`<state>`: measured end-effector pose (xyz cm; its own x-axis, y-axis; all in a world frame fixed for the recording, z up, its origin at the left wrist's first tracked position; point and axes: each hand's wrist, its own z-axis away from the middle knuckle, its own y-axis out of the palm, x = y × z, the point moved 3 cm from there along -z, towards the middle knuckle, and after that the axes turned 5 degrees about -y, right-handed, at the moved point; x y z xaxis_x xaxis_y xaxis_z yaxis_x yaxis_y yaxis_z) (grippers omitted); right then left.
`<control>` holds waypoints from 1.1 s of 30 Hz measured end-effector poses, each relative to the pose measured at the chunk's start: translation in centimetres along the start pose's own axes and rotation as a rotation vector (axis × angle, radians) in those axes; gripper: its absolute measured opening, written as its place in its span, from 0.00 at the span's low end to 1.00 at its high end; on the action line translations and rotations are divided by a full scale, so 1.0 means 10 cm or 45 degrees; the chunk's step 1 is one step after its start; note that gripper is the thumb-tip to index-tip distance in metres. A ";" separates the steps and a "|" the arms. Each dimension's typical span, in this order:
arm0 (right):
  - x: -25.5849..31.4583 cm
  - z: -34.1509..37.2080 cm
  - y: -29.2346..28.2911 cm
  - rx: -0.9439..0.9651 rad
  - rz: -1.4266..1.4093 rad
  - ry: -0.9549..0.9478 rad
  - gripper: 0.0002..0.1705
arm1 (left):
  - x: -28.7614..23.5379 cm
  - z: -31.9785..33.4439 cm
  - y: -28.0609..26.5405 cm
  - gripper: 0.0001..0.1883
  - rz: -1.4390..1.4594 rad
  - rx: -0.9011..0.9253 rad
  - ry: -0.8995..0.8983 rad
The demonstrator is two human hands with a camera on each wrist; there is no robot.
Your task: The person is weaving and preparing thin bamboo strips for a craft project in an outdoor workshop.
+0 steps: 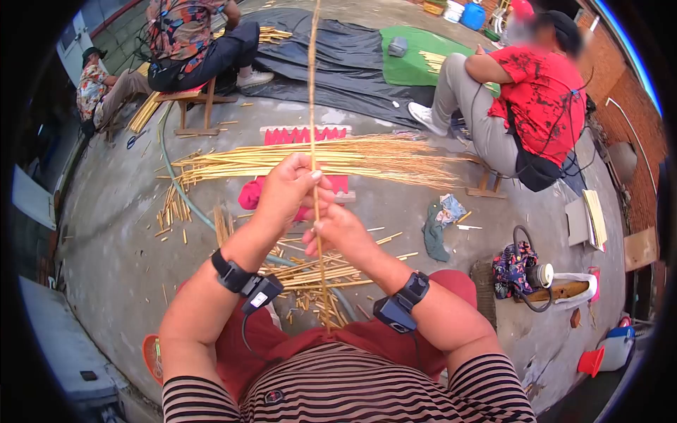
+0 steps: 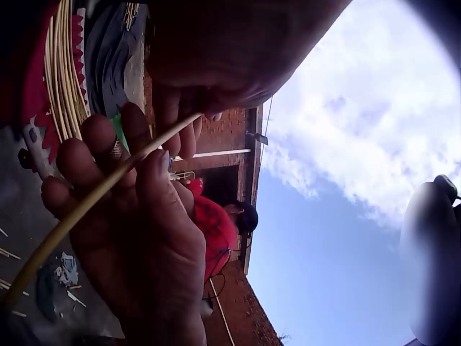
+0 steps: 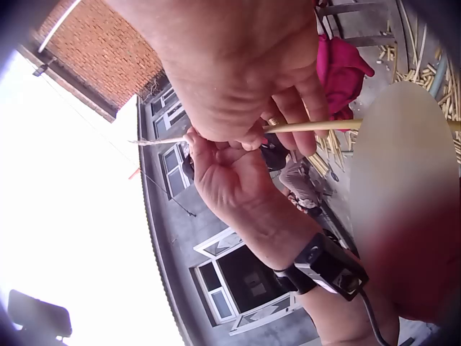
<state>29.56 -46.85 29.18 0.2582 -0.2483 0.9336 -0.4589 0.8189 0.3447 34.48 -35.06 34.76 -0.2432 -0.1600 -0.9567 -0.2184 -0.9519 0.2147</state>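
A long, thin straw-coloured stalk (image 1: 312, 84) stands nearly upright in front of my body, its lower end reaching down to my lap. My left hand (image 1: 285, 189) pinches it between thumb and fingers, the higher of the two hands. Just below, my right hand (image 1: 343, 231) holds the same stalk, thumb against it and the other fingers spread behind. The left wrist view shows the right hand's thumb (image 2: 157, 180) lying along the stalk, with a ring on one finger. In the right wrist view, the left hand (image 3: 241, 184) grips near the stalk's paler, thin end.
A large bundle of stalks (image 1: 282, 158) lies across a low red-covered support ahead. Cut pieces (image 1: 352, 271) and a hose (image 1: 194, 208) lie on the concrete. Several people sit around, one in a red shirt (image 1: 543, 106) at right. A bag (image 1: 518, 271) stands nearby.
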 end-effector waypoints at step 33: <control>-0.05 0.29 -0.55 -0.831 -0.441 -0.211 0.06 | 1.17 -1.51 -0.70 0.07 -2.218 -0.310 0.582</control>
<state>29.49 -52.66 27.07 0.1410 -0.5797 0.8025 0.2349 0.8071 0.5417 47.45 -34.18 19.10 0.3456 0.9383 -0.0128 0.2265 -0.0967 -0.9692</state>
